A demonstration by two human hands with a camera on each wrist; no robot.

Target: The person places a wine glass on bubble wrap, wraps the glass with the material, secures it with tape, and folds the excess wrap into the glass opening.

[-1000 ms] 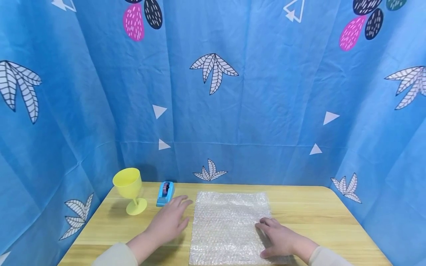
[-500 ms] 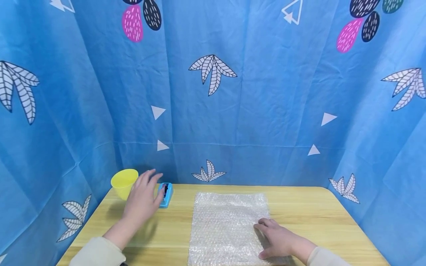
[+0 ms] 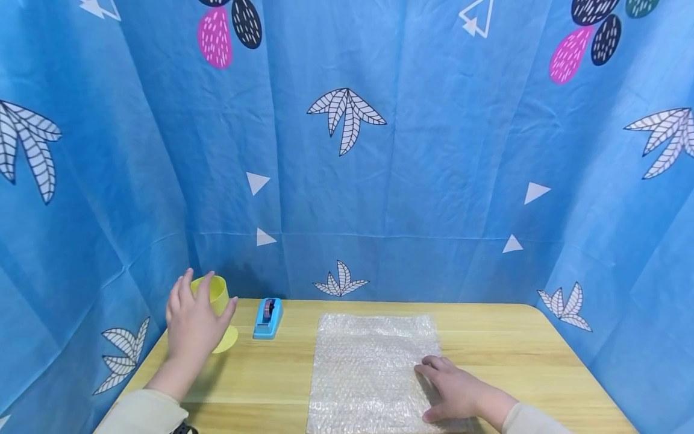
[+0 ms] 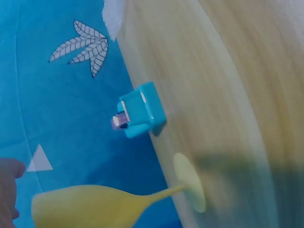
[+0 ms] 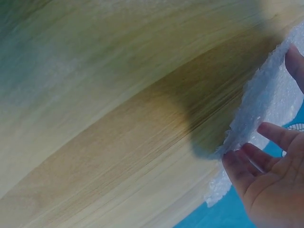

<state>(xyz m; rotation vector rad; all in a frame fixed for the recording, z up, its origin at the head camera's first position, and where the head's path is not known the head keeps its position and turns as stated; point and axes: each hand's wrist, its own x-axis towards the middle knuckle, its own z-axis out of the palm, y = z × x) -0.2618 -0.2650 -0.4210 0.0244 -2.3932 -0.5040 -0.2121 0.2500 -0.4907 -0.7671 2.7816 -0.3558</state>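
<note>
A yellow plastic goblet point(image 3: 219, 294) stands upright at the table's far left. My left hand point(image 3: 191, 325) is in front of it with fingers spread, hiding part of its bowl and stem. In the left wrist view a gap shows between the fingers of that hand point(image 4: 6, 191) and the goblet point(image 4: 90, 207). A sheet of bubble wrap point(image 3: 368, 367) lies flat in the middle of the table. My right hand point(image 3: 454, 386) rests on its right edge, fingers loosely bent. The right wrist view shows the fingertips point(image 5: 231, 159) at the edge of the bubble wrap point(image 5: 256, 102).
A blue tape dispenser point(image 3: 268, 318) with a roll in it stands right of the goblet, left of the bubble wrap. The wooden table point(image 3: 504, 337) ends at a blue patterned curtain point(image 3: 450, 181) at the back and sides.
My left hand has moved left from beside the bubble wrap, past the tape dispenser, to the goblet. The right hand has stayed on the bubble wrap.
</note>
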